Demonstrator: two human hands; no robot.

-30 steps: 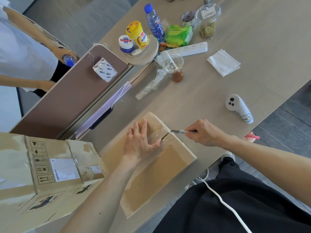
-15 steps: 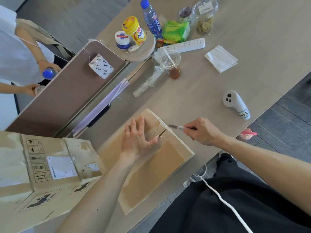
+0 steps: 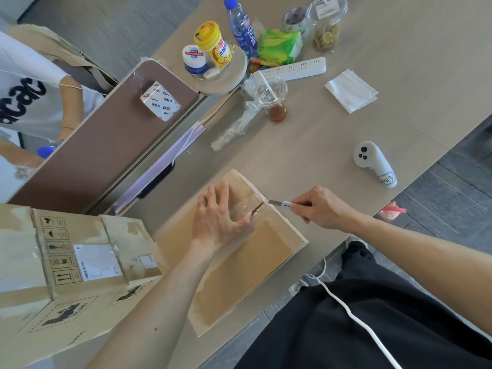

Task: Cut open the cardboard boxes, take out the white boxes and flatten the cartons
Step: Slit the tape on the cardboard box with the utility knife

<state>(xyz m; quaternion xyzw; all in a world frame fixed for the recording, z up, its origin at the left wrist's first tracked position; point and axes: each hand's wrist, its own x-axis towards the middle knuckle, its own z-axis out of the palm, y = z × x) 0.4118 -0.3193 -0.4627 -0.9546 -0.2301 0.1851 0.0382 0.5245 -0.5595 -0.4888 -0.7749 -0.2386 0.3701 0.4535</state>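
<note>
Knife (image 3: pixel 282 204) unmoved | left hand (image 3: pixel 217 218) flat on carton (image 3: pixel 247 262) | right hand (image 3: pixel 322 207) gripping

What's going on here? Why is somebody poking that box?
A person is cutting open a cardboard box that lies on the table. Their left hand presses flat on top to hold it down. Their right hand holds a small knife, with the blade at the taped seam. A bigger carton sits beside it on the left.
</note>
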